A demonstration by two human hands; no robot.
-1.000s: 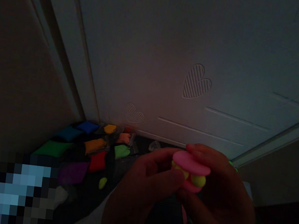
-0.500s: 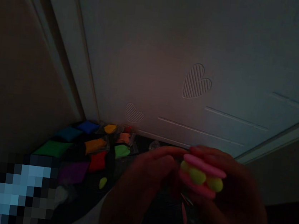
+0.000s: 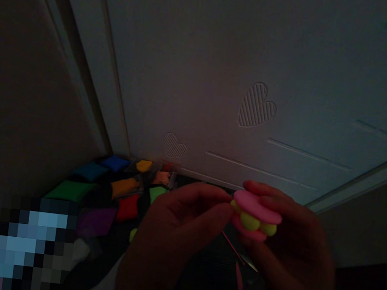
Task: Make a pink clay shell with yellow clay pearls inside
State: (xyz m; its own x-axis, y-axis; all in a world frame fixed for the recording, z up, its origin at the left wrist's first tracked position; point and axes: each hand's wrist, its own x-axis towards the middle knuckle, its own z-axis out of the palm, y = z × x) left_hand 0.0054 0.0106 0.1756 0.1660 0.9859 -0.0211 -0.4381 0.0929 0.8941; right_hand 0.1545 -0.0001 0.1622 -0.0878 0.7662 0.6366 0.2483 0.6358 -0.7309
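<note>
A sandwich of two pink clay discs (image 3: pixel 258 207), like a macaron, is held up in front of me. Several yellow-green clay balls (image 3: pixel 249 221) sit between the discs along the edge that faces me. My right hand (image 3: pixel 303 250) grips the sandwich from the right, fingers on the top disc and thumb underneath. My left hand (image 3: pixel 173 229) pinches at its left end, thumb and forefinger closed together there. What lies right between the left fingertips is partly hidden. Below the hands, a thin pink stick (image 3: pixel 232 247) and a pink pointed tool (image 3: pixel 238 280) lie on the dark surface.
Clay packets lie at the left: blue (image 3: pixel 116 163), green (image 3: pixel 71 190), orange (image 3: pixel 124 187), red (image 3: pixel 127 208) and purple (image 3: pixel 96 221). A yellow-green lump (image 3: pixel 133 236) is partly behind my left wrist. A pale panel with embossed hearts (image 3: pixel 257 106) rises behind. The light is dim.
Both hands and the clay sandwich have shifted slightly left and up. The sandwich is tilted so more of its top disc shows. The thin pink stick has come into view below.
</note>
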